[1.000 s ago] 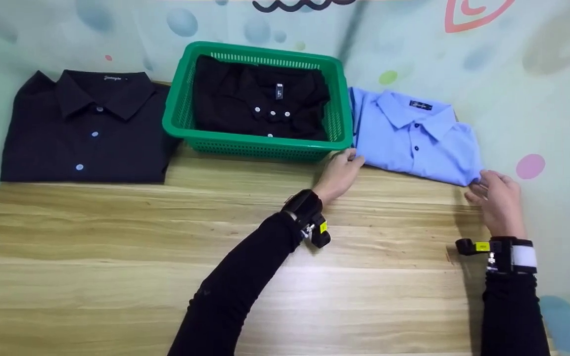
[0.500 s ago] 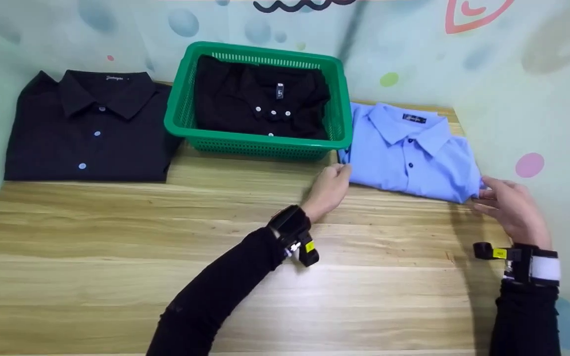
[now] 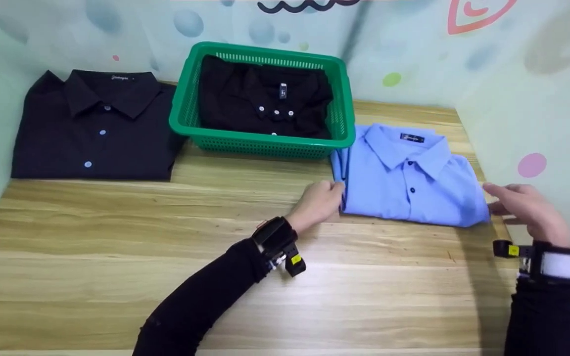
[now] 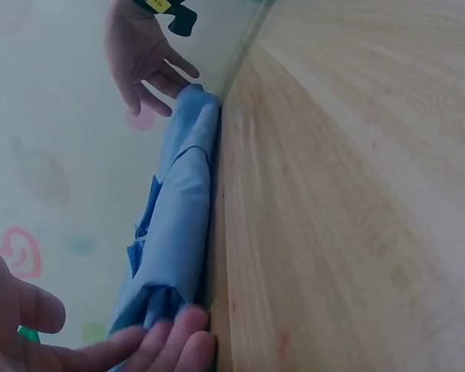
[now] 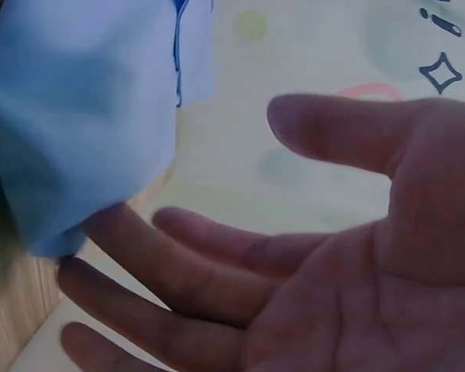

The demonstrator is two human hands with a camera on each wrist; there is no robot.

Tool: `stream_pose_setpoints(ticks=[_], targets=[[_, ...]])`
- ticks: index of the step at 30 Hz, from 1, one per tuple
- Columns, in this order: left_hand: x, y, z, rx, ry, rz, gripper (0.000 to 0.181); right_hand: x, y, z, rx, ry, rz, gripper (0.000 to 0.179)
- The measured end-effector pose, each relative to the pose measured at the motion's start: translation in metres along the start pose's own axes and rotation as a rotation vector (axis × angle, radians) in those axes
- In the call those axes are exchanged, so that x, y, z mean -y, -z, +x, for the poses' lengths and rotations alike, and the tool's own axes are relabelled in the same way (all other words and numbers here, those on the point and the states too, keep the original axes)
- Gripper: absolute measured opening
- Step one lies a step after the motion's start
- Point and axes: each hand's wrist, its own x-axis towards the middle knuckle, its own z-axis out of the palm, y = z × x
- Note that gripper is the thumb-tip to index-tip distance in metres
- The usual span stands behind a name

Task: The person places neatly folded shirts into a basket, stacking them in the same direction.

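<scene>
A folded light blue collared shirt [image 3: 391, 193] lies at the right of the table, its left end partly beside the green basket. My left hand [image 3: 317, 202] is at the shirt's lower left corner. In the left wrist view its thumb stands apart from the fingers [image 4: 178, 345], which overlap the shirt's folded end. At the opposite end is my right hand [image 3: 535, 210], thumb raised and fingers extended. The right wrist view shows fingertips [image 5: 112, 225] right at the shirt's lower corner, with a wide gap between thumb and fingers.
A green plastic basket [image 3: 260, 137] holding a folded black shirt [image 3: 225, 101] stands at the back middle. Another folded black shirt [image 3: 57, 138] lies at the back left. The wooden table [image 3: 215, 198] meets a patterned wall covering [image 3: 413, 54] at the back and sides.
The blue shirt has come toward me, away from the back wall, with both hands moving along at its ends. My right hand has also shifted right, and its fingers have spread.
</scene>
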Motion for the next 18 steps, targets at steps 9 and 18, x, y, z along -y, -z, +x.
stream_pose_setpoints(ticks=[9,18], targets=[[-0.013,0.005,0.044,-0.005,0.183,-0.523,0.036,-0.005,0.022,0.054,0.133,-0.124,0.092,0.101],[-0.01,-0.006,0.069,0.017,0.348,-0.879,0.04,-0.008,0.039,0.087,0.315,-0.251,0.349,0.085]])
